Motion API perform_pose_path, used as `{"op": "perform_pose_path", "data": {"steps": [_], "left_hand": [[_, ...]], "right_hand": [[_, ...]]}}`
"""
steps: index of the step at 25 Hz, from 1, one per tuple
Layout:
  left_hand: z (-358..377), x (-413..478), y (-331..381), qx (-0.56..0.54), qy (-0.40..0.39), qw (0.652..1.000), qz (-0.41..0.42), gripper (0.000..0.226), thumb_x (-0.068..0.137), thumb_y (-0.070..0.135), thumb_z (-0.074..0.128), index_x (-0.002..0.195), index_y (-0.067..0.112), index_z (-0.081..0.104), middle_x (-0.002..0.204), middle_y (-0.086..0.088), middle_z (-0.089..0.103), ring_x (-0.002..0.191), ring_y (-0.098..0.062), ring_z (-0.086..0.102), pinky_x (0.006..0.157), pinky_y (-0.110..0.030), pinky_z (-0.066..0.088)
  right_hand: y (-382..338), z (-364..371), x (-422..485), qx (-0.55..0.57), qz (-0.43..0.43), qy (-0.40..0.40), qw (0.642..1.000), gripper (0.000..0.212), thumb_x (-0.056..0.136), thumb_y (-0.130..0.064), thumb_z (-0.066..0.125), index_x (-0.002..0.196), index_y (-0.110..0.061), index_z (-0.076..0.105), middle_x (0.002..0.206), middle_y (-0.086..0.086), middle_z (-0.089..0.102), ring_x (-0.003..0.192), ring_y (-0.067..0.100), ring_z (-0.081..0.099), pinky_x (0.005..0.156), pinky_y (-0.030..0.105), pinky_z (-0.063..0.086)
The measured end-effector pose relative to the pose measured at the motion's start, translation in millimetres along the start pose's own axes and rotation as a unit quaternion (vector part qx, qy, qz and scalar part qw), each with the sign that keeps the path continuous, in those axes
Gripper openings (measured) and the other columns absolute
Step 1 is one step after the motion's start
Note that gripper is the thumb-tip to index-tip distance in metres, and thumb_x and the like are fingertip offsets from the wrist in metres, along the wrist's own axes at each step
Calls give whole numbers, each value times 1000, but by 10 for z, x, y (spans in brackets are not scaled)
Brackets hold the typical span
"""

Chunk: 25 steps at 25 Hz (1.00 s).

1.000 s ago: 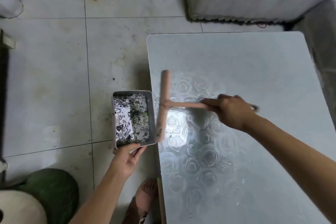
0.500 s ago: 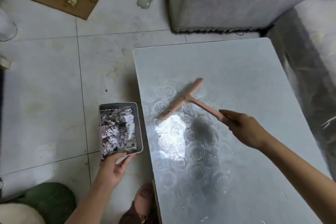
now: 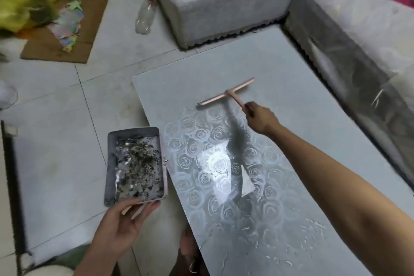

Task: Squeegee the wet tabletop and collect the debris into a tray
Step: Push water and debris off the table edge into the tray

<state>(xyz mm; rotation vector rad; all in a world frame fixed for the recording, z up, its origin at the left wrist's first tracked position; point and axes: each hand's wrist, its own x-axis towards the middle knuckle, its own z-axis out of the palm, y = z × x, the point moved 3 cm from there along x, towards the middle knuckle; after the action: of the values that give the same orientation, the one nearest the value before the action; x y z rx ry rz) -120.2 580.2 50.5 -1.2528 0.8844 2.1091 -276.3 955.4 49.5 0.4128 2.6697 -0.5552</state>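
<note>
The right hand (image 3: 259,116) has its fingers curled round the end of the squeegee (image 3: 226,95) handle. The blade lies crosswise over the far middle of the table (image 3: 324,107); whether its edge touches the surface or hangs just above it cannot be told. The left hand (image 3: 125,219) holds the tray (image 3: 109,163) by its near rim, thumb over the top and fingers beneath. The tray sits off the table's left edge, its right wall at or just beside that edge. Dark debris (image 3: 139,161) and some water already lie in it.

This looks like the start of a fresh stroke, with the blade set far out and the tray waiting at the side. Water beads (image 3: 313,228) show on the near right of the table, so the job seems only partly done.

The next move probably calls for pressing the blade flat and drawing it toward the left edge. The tray rim should be kept tight under that edge so nothing drops to the floor.
</note>
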Motion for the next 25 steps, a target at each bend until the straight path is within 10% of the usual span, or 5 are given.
{"op": "perform_pose_path", "data": {"steps": [11,19,25], "left_hand": [[389,-288,-472,83,-6,996,-15,35,71,-1,52,105,2,54,113,-25,61,92,-49,64,76,-36,56],[488,-296,-679,125,-7,992,-20,36,69,0,53,105,4,55,121,-22,58,102,-52,60,79,-49,53],[528,-444,-646,154,-14,987,-32,31,71,-1,51,101,2,58,126,-20,58,100,-49,61,75,-44,57]], "right_hand": [[609,291,-1986,-91,43,-171,980,31,90,-19,45,121,-16,49,108,16,63,97,33,61,65,31,39],[875,-493,-563,-17,104,-62,992,43,90,-11,41,132,-13,51,114,20,61,64,25,57,51,26,44],[1005,261,-1830,-3,125,-120,985,63,87,-10,48,146,-20,27,101,13,63,81,27,58,62,29,41]]}}
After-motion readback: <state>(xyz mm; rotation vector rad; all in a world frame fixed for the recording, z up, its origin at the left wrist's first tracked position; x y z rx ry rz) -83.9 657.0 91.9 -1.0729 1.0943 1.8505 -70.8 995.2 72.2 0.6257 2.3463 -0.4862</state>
